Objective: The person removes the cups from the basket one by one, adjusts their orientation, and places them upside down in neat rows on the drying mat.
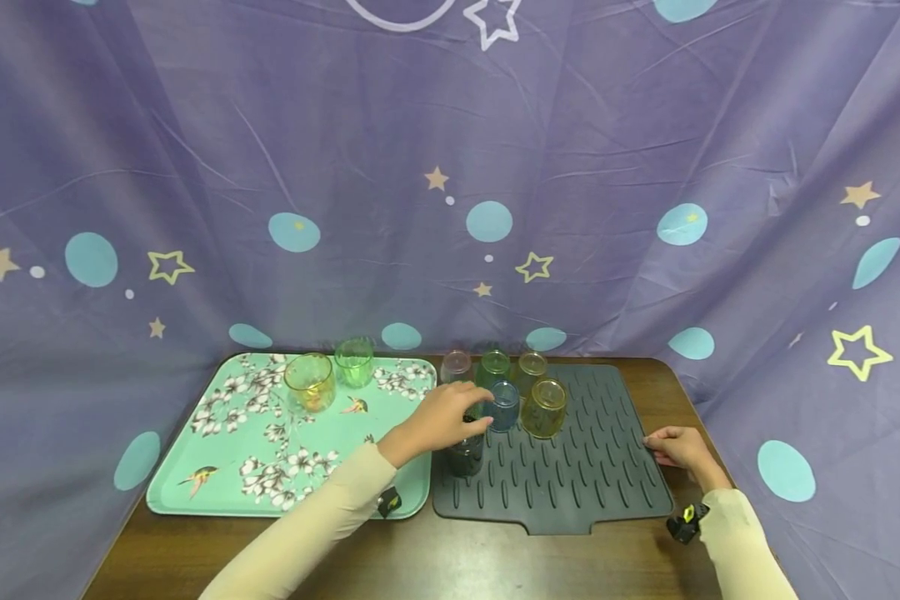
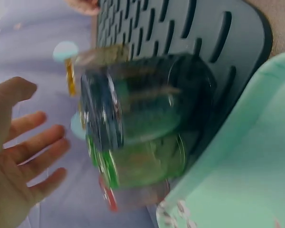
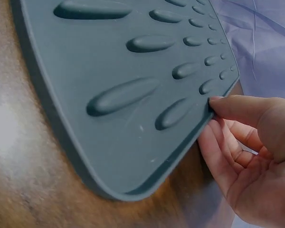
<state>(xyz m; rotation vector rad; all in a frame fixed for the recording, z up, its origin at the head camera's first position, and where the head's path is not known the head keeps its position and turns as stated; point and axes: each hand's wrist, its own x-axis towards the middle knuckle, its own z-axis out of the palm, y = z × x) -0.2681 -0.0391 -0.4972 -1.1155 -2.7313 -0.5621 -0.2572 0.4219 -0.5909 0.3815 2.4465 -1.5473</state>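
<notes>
My left hand (image 1: 450, 414) hovers with spread fingers above a dark glass (image 1: 465, 458), its fingertips near a blue glass (image 1: 504, 410). In the left wrist view, a gap separates that hand (image 2: 26, 152) from the dark glass (image 2: 147, 102). Both glasses stand upside down on a dark grey drying mat (image 1: 577, 475), beside a yellow glass (image 1: 545, 412). Behind them are a pink glass (image 1: 456, 364), a green glass (image 1: 494, 365) and an amber glass (image 1: 532, 365). With thumb and fingers, my right hand (image 1: 682, 450) pinches the mat's right edge, as the right wrist view confirms.
A mint-green floral tray (image 1: 240, 475) lies left of the mat, close to its edge. On it, an amber glass (image 1: 310, 385) and a green glass (image 1: 355, 367) stand toward the back. A purple curtain (image 1: 420, 208) hangs behind the wooden table (image 1: 450, 558).
</notes>
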